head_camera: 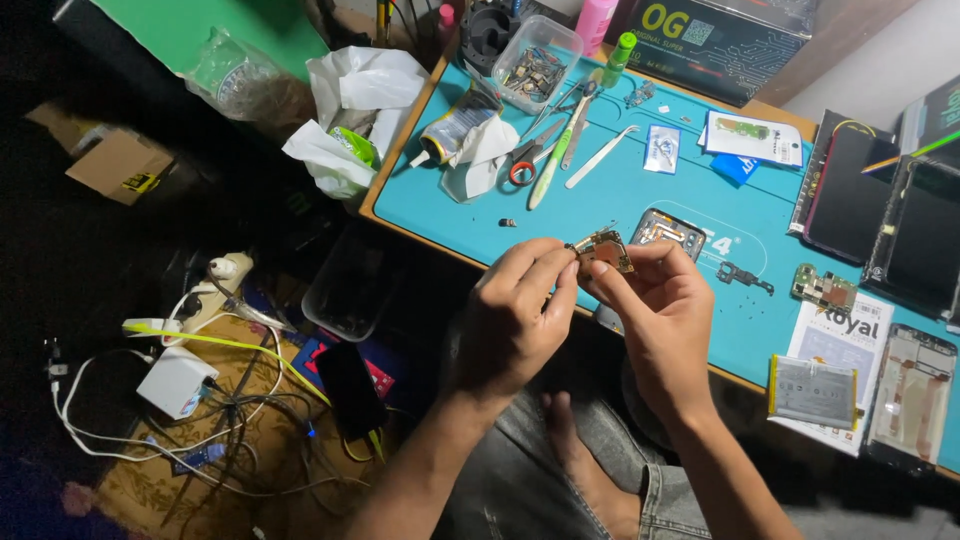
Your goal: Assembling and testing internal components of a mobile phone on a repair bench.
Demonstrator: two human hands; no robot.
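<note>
A small gold-coloured circuit board (603, 249) is pinched between both hands above the near edge of the teal work mat (600, 200). My left hand (515, 315) grips its left side with fingertips. My right hand (655, 310) holds its right side with thumb and forefinger. Just behind the board a metal shield part (668, 229) lies on the mat.
On the mat lie scissors (525, 160), tweezers (600, 155), a green-handled tool (550, 165), a glue tube (455, 130), a clear box of parts (535, 65), another board (825, 287), a battery (812, 390), phone frames (912, 395). Cables and a charger (175, 380) cover the floor at left.
</note>
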